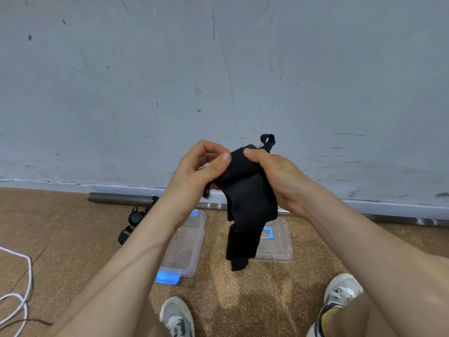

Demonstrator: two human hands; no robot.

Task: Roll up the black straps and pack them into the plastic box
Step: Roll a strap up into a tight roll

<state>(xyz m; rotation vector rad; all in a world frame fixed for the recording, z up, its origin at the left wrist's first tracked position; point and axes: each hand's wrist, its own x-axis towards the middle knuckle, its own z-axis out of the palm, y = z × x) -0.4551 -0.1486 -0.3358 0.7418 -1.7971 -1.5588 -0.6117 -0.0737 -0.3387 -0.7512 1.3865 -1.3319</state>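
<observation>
Head view, 1 camera. I am looking down at a speckled brown floor (267, 293) that meets a grey wall (218, 69). The wall carries dark scuffs and 1 long thin scratch running down toward the pale skirting (388, 207). A metal bar (114, 198) lies on the floor along the foot of the wall.

The left hand (204, 166) and the right hand (274, 173) are raised in front of the wall, close together. Both grip the black strap (245, 198). The left thumb and curled fingers pinch its upper edge. The right fingers are wrapped round the bunched top from the other side. A small loop (267, 139) of the strap stands up above the right hand. The rest hangs loose below both hands, and its tail ends just above the floor.

The plastic box (194, 271) is clear, with a blue latch (167, 278) at its near end. It sits on the floor below the left forearm. Its clear lid (281, 251), which also has a blue clip, lies flat to the right, apart from the box and partly behind the hanging strap.

Left of the box, near the bar, lie rolled black straps (136, 215). 1 of them carries green lettering (124, 235) that I cannot read in full. A white cable (24, 288) loops across the floor at the left edge.

2 grey and white shoes stand at the bottom of the view, the left shoe (176, 317) and the right shoe (340, 295).
</observation>
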